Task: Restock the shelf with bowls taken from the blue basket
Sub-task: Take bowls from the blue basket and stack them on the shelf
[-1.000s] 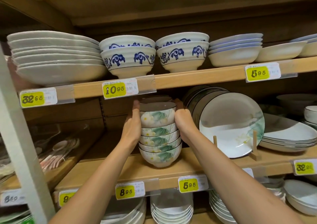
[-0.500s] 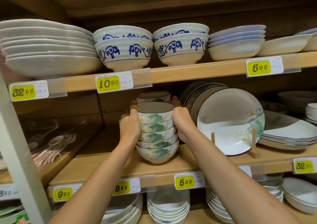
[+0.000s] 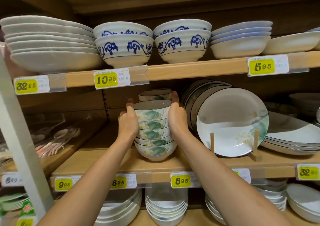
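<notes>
Head cam view, looking straight into a wooden store shelving unit. Both hands are on a stack of lotus-print bowls [image 3: 154,132], five nested as far as I can count, white with green leaves and dark rims. The left hand [image 3: 129,122] cups the stack's left side and the right hand [image 3: 177,120] cups its right side. Fingers on both curl around toward the back, so it's a proper two-handed grip on the stack. The bottom bowl's foot looks like it's sitting on the middle shelf [image 3: 103,163], a bit back from the front edge and roughly mid-width.

Right behind it is a second stack of the same bowls [image 3: 155,95], and the right hand's fingertips reach up beside its rim. Just to the right, a matching lotus plate [image 3: 232,122] stands tilted on a wooden plate stand [image 3: 256,154], with more plates leaning behind it. Flat stacked plates [image 3: 290,139] sit at the right end of the same shelf. Over at the left end there's a pile of spoons [image 3: 57,139], pretty blurry.

On the upper shelf [image 3: 190,70] there are big white plates [image 3: 50,42] at the left, then two stacks of blue-scroll bowls [image 3: 123,47] side by side, then shallow white bowls [image 3: 240,40]. Yellow price tags hang on the front edges: 10.95 tag [image 3: 106,80] up top and 5.95 tag [image 3: 181,180] just below the right forearm.

Below that, the bottom shelf has small white bowls [image 3: 166,206] stacked up.
</notes>
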Demonstrator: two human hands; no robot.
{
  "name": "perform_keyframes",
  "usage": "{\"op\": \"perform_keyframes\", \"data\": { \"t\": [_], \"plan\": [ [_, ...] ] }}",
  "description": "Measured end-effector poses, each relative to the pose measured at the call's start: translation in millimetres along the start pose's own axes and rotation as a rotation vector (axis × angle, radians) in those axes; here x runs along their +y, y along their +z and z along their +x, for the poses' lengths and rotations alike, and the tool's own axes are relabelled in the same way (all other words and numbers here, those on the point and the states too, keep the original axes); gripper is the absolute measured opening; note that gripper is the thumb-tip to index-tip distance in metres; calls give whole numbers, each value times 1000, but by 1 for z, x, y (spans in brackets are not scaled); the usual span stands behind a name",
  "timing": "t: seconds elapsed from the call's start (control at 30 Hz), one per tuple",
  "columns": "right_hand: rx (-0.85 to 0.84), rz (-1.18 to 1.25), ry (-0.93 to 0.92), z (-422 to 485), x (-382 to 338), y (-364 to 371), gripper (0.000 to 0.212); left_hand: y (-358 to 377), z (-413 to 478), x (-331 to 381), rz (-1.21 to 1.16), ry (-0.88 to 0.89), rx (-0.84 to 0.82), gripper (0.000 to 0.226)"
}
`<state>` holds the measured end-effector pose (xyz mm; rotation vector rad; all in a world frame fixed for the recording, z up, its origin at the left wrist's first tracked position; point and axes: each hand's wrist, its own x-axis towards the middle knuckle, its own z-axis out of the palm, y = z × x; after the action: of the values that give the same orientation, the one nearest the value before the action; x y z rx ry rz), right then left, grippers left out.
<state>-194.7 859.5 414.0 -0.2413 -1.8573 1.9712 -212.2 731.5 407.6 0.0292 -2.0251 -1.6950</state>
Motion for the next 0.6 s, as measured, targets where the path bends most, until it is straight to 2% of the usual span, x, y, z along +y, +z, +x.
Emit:
{"op": "perform_keyframes", "data": {
  "t": [0.1,0.2,0.3,0.4,0.5,0.6],
  "plan": [
    [3,-3,-36,-2,0,-2,44,-3,-5,6,-49,-56,-28,103],
    [-25,-9,-54,-4,-1,-6,47,-10,-8,10,-120,-108,-55,112],
    [3,5,-125,-11,0,-16,44,-26,-13,13,-195,-120,-46,95],
    [18,57,-254,-26,7,-26,31,-52,-29,6,-248,-73,-33,72],
    [48,109,-429,-56,15,-29,27,-81,-58,3,-263,-68,18,67],
    [13,183,-484,-91,25,-21,32,-111,-93,2,-246,-65,28,68]
  ]
}}
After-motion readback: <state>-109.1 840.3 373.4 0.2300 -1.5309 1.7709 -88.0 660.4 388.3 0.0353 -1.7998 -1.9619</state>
